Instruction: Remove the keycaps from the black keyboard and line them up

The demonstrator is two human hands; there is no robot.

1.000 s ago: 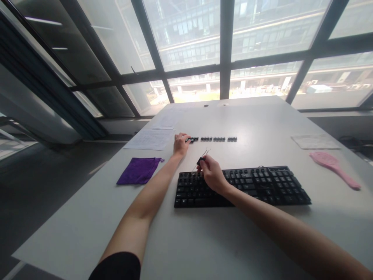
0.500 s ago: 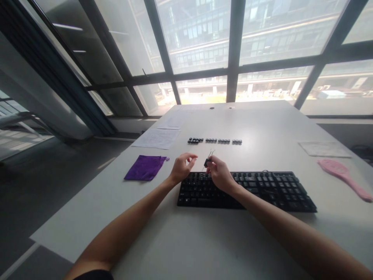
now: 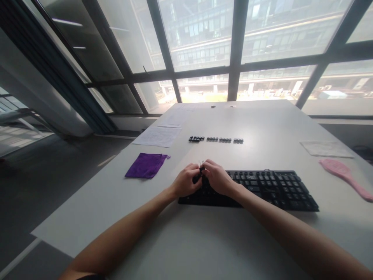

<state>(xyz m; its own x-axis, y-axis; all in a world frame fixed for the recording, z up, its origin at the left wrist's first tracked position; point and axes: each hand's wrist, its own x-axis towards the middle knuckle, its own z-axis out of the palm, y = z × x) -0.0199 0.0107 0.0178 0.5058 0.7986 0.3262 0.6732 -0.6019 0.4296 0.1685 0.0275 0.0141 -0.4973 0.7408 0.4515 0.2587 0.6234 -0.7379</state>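
Nearest, on white table [image 3: 175, 241]: black keyboard [image 3: 268, 188], lying flat. Over its left part: right hand [image 3: 217, 177], fingers pinched around small wire tool [image 3: 201, 170], prongs upward; left hand [image 3: 186, 181], fingers curled, tips close by the tool, any hold impossible to tell. Farther out: pink brush [image 3: 335, 167] at right, purple pouch [image 3: 145, 165] at left. Beyond: four clusters of dark keycaps [image 3: 196, 139] in a row. Farthest: windows [image 3: 201, 39].
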